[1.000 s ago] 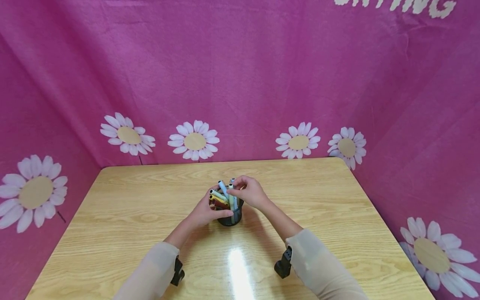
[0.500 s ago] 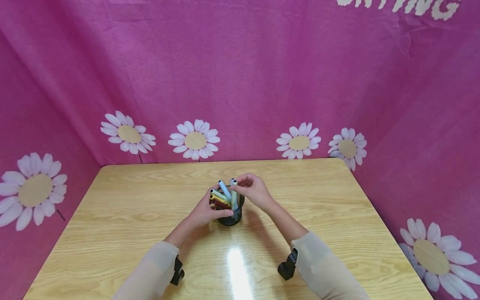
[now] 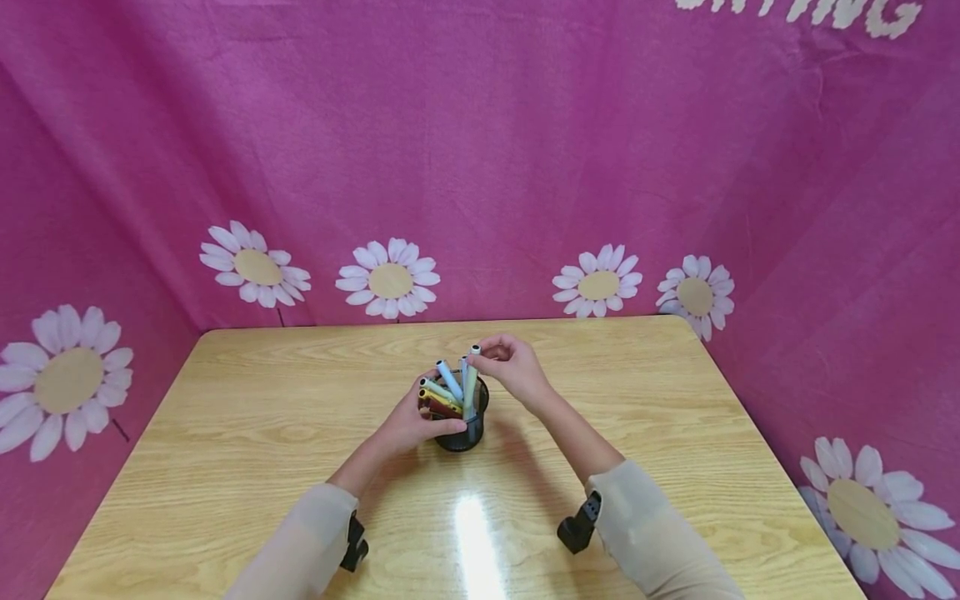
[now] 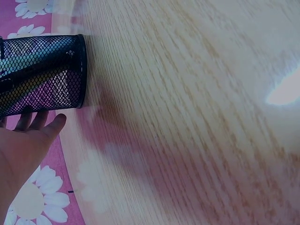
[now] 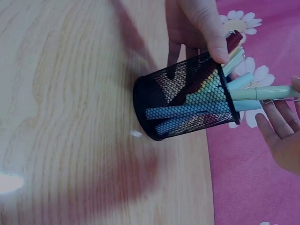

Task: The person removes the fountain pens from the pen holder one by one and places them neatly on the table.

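A black mesh pen holder [image 3: 459,440] stands upright on the wooden table. My left hand [image 3: 407,427] grips it from the left, the thumb [image 5: 218,49] over its rim. With fingertips and thumb, my right hand [image 3: 516,372] pinches the top of a light green pen [image 5: 272,92]. That pen is partly out of the holder, its lower end inside the rim. Light blue pens [image 3: 448,379], a dark red pen [image 5: 234,40] and a yellow one [image 3: 441,399] lean in the holder. In the left wrist view, the left hand [image 4: 23,154] lies against the mesh wall.
The wood-grain table [image 3: 300,375] runs back to a magenta curtain [image 3: 480,167] printed with white daisies. Glare [image 3: 477,542] marks the table's near middle. A black camera sits at each sleeve cuff, the right camera [image 3: 577,525] being close above the table.
My right hand has moved up and slightly right, drawing the light green pen higher out of the holder. The left hand and the holder have stayed in place.
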### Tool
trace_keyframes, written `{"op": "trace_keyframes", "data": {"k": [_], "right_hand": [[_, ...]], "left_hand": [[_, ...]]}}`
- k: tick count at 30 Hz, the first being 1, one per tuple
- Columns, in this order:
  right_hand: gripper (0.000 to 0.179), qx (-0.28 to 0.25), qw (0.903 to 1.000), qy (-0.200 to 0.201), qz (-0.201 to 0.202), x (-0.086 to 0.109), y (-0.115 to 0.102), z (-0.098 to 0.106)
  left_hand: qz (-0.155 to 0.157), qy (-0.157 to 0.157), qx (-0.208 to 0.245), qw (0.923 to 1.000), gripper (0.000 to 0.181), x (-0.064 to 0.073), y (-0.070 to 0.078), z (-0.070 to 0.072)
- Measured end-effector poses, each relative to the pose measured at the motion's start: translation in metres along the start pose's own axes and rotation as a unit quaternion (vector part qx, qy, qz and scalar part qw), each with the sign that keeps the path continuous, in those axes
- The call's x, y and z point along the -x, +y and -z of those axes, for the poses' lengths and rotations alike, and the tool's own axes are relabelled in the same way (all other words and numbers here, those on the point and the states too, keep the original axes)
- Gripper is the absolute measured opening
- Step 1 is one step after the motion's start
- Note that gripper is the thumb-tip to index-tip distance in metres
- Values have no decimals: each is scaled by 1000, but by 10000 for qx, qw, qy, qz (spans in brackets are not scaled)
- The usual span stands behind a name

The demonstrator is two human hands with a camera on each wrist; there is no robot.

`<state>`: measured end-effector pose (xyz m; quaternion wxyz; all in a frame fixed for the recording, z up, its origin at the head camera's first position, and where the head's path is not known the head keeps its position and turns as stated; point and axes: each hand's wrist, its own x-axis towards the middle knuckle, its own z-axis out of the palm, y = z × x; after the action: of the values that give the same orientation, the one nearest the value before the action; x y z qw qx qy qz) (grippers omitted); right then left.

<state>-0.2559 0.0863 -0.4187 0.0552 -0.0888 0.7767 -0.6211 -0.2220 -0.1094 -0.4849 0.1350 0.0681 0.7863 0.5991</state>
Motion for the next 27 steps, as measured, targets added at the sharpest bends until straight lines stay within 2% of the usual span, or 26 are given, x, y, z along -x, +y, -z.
{"op": "trace_keyframes", "data": {"k": [13,21,27], "right_hand": [[26,-898,9957,-121,171,-1,-11,6],[29,-1514,9871,129,500,-6,-16,14],[26,-1580,9850,461,522,-8,-23,21]], "left_hand": [[31,-118,4,9999,88,1,2,1],[113,-4,-71,9999,89,-1,1,0],[136,3,-84,9999,88,0,1,-1]]}}
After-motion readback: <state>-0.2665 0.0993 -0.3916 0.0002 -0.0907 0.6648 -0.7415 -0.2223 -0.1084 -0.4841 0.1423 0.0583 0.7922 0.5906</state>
